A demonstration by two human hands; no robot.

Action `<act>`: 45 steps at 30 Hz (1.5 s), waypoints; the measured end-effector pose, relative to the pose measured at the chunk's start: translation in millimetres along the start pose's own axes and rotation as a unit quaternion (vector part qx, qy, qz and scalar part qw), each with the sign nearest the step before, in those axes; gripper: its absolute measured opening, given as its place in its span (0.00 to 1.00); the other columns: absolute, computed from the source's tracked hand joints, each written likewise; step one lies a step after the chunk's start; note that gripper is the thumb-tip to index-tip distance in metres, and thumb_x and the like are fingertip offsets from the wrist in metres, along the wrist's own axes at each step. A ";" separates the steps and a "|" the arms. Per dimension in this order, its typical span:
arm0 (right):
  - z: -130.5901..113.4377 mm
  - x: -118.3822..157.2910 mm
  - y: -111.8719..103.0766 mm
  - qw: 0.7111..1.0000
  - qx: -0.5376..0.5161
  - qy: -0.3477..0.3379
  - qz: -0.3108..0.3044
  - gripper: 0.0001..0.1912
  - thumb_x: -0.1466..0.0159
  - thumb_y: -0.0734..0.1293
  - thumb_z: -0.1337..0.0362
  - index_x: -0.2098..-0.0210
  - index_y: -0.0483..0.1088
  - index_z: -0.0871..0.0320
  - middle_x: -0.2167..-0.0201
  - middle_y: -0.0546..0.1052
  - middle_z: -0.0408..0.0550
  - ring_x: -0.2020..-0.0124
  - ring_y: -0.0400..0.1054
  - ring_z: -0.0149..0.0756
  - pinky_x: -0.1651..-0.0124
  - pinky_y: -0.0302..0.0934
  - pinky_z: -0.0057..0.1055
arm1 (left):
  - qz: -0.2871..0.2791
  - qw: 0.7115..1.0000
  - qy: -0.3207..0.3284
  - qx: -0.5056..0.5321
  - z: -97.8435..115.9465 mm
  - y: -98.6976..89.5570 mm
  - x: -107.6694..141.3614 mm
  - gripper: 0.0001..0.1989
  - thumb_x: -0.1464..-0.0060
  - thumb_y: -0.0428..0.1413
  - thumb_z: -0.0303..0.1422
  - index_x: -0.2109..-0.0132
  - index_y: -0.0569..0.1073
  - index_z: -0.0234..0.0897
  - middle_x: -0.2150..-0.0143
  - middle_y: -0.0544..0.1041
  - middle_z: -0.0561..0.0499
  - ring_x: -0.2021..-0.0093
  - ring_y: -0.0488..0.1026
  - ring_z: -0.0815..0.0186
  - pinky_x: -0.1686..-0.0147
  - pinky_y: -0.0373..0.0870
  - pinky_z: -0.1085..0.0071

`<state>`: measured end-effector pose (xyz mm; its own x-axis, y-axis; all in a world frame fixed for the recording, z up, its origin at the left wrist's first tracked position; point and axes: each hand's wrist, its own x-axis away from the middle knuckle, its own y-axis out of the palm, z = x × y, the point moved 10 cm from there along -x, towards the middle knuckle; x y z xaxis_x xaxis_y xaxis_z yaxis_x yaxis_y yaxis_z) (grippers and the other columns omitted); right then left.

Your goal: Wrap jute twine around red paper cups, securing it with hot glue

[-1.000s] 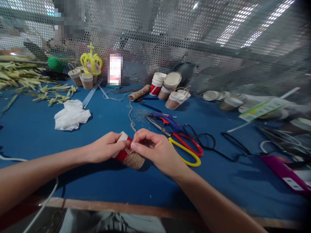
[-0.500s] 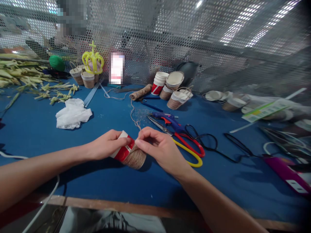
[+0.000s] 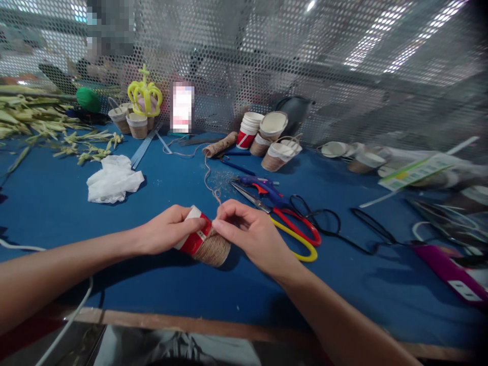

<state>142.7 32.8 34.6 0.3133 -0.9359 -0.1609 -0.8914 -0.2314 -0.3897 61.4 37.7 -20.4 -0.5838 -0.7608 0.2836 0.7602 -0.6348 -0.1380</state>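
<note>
A red and white paper cup lies tilted in my left hand, which is closed round its rim end, thumb on the red side. Brown twine is wound round the cup's base half. My right hand pinches the loose twine between thumb and fingertips, right against the cup. From there the strand runs back in a small loop to a twine roll lying on the table. The curled fingers of my right hand are partly hidden.
Scissors with red and yellow handles and a blue glue gun lie right of my right hand. Twine-wrapped cups stand behind. A crumpled white cloth lies left, a purple power strip right. Perforated metal closes the back.
Hardly anything differs. The cup has turned very slightly in my left hand, while my right hand keeps its pinch on the twine.
</note>
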 end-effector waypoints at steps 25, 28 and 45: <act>8.1 -1.7 -1.7 0.999 0.014 0.040 0.010 0.05 0.45 0.63 0.65 0.76 0.63 0.59 0.76 0.65 0.41 0.73 0.59 0.28 0.69 0.55 0.27 | -0.028 0.999 0.025 0.009 -2.2 4.4 3.8 0.14 0.49 0.46 0.40 0.72 0.64 0.32 0.78 0.63 0.56 0.78 0.58 0.74 0.79 0.56 0.78; 8.8 -1.1 -0.7 0.999 0.013 0.044 0.008 0.05 0.45 0.63 0.65 0.76 0.63 0.59 0.76 0.66 0.41 0.73 0.59 0.28 0.69 0.55 0.27 | -0.029 0.999 0.021 0.018 -2.1 5.2 4.1 0.14 0.49 0.47 0.40 0.73 0.65 0.32 0.78 0.63 0.56 0.79 0.58 0.74 0.79 0.56 0.78; 14.6 -0.9 2.5 0.997 -0.033 0.065 0.002 0.06 0.45 0.63 0.64 0.74 0.63 0.59 0.76 0.65 0.40 0.74 0.58 0.26 0.71 0.54 0.25 | -0.040 0.998 0.032 0.046 -0.5 7.9 5.5 0.14 0.50 0.48 0.39 0.74 0.66 0.32 0.78 0.65 0.56 0.78 0.59 0.74 0.79 0.56 0.79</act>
<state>145.0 36.9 20.6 0.2682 -0.9625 -0.0411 -0.9135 -0.2405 -0.3282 64.0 28.5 -20.3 -0.6578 -0.7176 0.2288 0.7323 -0.6803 -0.0285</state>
